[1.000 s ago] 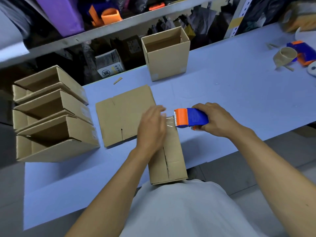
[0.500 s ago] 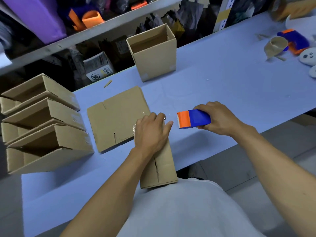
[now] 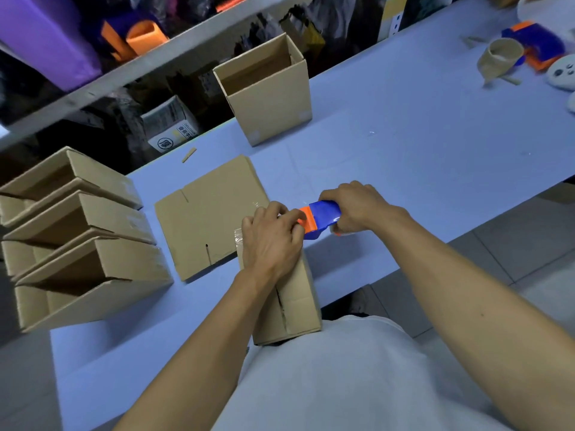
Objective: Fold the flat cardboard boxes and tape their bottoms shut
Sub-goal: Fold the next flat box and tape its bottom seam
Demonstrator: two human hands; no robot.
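left hand (image 3: 273, 241) fingers curl over the box (image 3: 292, 309) far edge, right hand (image 3: 357, 209) gripping the tape dispenser (image 3: 320, 217)

Table (image 3: 420, 144) right of hands open; flat cardboard (image 3: 205, 213), 3 stacked boxes (image 3: 77, 237) crowd left.
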